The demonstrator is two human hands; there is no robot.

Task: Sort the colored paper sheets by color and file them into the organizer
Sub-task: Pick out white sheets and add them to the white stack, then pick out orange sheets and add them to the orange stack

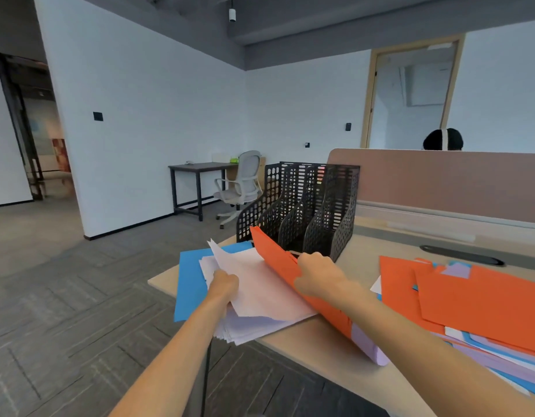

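A black perforated organizer (317, 206) with several upright slots stands at the far side of the desk. My right hand (316, 276) grips an orange sheet (278, 260), raised on edge in front of the organizer, with a lilac sheet (367, 344) behind it. My left hand (225, 285) pinches a pale pink sheet (260, 284) lifted off a stack of pale sheets (251, 329). Blue sheets (189, 284) lie under that stack at the desk's left corner. A mixed pile of orange, lilac and blue sheets (477, 302) lies on the right.
The beige desk (308, 341) ends just left of the blue sheets. A pink divider panel (447, 182) runs behind the organizer, with a person's head showing above it. A black cable slot (462, 255) sits near the divider. An office chair (242, 185) and small table stand farther back.
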